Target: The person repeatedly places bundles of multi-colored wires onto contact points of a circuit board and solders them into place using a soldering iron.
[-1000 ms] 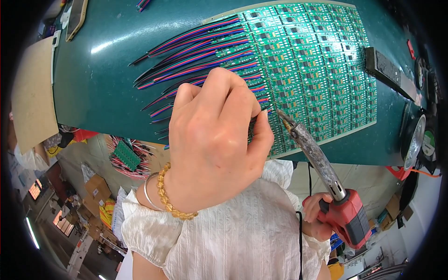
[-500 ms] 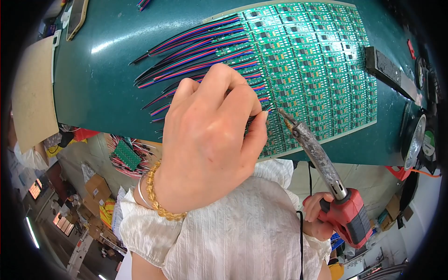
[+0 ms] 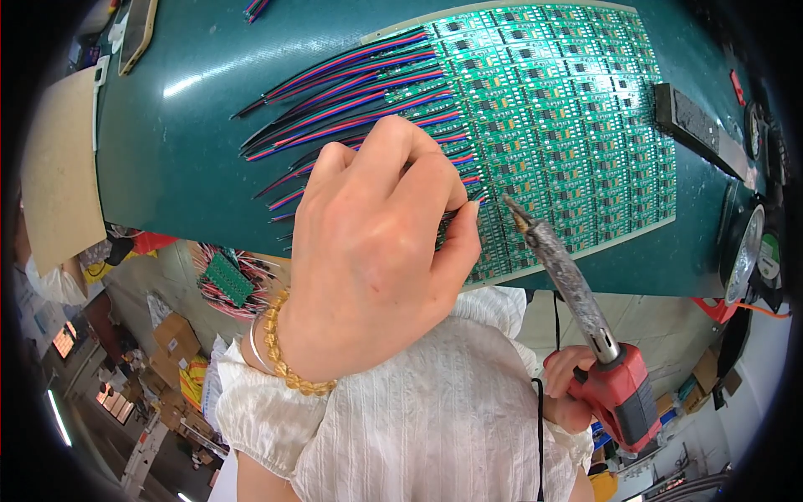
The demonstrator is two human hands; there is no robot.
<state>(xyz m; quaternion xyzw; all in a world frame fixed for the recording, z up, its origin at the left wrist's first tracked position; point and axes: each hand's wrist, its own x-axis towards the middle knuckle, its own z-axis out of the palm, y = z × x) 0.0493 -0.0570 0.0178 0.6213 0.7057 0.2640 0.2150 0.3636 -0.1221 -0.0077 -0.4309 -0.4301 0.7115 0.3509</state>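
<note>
Red-handled soldering iron [image 3: 571,289] aslant over green circuit panel [image 3: 569,125] fringed with wires [image 3: 351,122]

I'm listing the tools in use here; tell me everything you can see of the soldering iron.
The soldering iron has a red-and-black, plastic-looking handle, a long, blotchy grey metal barrel with a shinier slotted collar, and a narrow, dark-brownish tip. The right hand holds its handle. It slants up and leftward, tip over the green circuit-board panel; whether they touch is unclear.
</note>
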